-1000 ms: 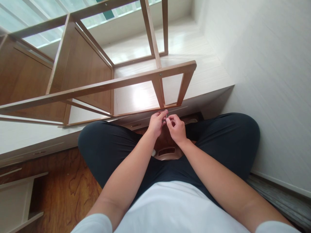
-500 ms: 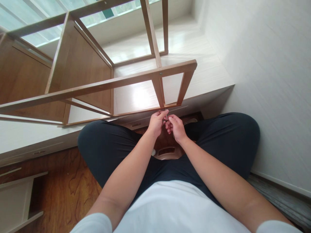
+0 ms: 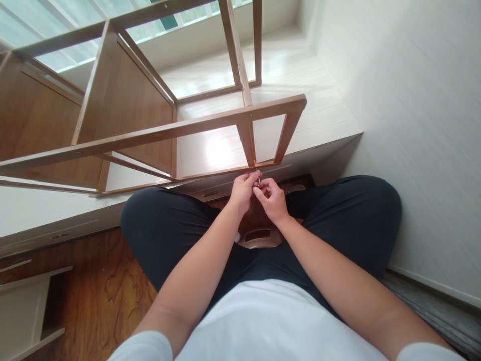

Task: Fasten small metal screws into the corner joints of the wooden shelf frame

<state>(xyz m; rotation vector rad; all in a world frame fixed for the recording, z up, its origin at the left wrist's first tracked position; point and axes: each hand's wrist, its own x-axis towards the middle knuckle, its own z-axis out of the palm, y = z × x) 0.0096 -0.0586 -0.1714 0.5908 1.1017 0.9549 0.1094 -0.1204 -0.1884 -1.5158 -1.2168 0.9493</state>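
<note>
Metal pin (image 3: 259, 180), thin, one: long axis running away from the white-shirted torso (image 3: 270, 321); far end pinched in left hand (image 3: 241, 192), near end at bunched fingertips of right hand (image 3: 273, 201), grip there unclear; brown wooden frame (image 3: 158, 134) just beyond both, left hand nearer it

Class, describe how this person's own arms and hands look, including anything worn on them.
The left hand and right hand are ungloved, and both forearms are uncovered. Short, plain white sleeves show at the lower edge, matching the white top. No cables or printed markings are visible.
</note>
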